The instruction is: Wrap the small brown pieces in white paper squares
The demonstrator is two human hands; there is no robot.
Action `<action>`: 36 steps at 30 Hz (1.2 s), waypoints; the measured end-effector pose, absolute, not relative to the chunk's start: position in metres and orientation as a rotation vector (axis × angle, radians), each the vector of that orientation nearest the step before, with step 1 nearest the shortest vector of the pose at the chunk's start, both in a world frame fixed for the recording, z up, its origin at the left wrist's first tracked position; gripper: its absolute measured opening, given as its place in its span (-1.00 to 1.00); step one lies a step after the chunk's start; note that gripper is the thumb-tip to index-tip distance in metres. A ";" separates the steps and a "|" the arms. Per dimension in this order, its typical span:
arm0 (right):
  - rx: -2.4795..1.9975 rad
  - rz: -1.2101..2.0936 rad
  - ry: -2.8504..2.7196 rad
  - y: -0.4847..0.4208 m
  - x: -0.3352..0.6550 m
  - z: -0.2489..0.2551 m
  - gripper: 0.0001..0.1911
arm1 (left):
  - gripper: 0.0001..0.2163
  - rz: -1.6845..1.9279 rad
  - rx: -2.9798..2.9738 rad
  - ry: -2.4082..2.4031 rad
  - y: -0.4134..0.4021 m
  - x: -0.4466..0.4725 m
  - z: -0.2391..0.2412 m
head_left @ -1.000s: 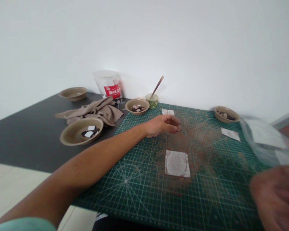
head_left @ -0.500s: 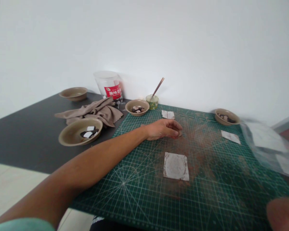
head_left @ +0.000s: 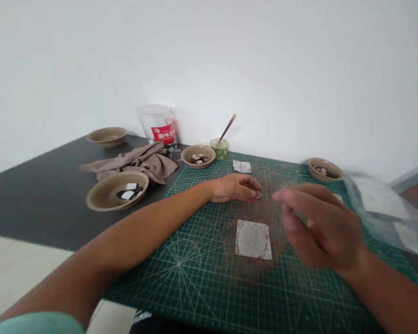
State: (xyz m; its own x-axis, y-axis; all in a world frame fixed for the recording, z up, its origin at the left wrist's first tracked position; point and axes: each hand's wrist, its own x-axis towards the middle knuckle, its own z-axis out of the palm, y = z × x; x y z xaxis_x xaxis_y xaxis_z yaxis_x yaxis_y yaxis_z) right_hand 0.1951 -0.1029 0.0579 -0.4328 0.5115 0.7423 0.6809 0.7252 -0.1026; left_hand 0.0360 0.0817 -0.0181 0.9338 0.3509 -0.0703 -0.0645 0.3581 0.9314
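Observation:
My left hand [head_left: 235, 188] rests over the middle of the green cutting mat [head_left: 202, 264], its thumb and fingers closed on a small flat tan piece [head_left: 258, 195]. Facing it from the right is my right hand [head_left: 320, 227], raised above the mat with its fingers bent. Motion smears the fingertips, so whether they hold anything cannot be made out. Between and nearer than the hands lies a whitish square pad [head_left: 253, 239] with a brown-smudged border. Reddish-brown dust marks the mat around it. A smaller folded white pad [head_left: 242, 166] lies beyond my left hand.
A bowl with dark and pinkish pieces [head_left: 198, 157] stands beside a green cup [head_left: 219, 148] holding sticks. Another bowl [head_left: 325, 170] and a plastic bag [head_left: 386, 208] are right. Leftward are a brown cloth [head_left: 135, 162], a bowl with black-and-white pieces [head_left: 104, 197], an upper bowl [head_left: 107, 137] and a clear tub [head_left: 156, 123].
My right hand has come in from the lower right corner, up and left toward my left hand, covering most of the right-hand white pad. My left hand has barely moved.

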 end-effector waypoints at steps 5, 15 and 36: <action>-1.137 -0.200 -2.242 -0.027 0.214 0.011 -0.68 | -0.63 0.256 1.180 0.289 0.083 0.035 -0.018; -1.200 -0.016 -2.337 -0.029 0.229 0.000 -0.78 | -0.57 0.324 1.170 0.338 0.082 0.035 -0.021; -1.197 0.277 -2.799 -0.057 0.223 0.016 -0.84 | -0.78 0.520 1.550 0.381 0.076 0.032 -0.019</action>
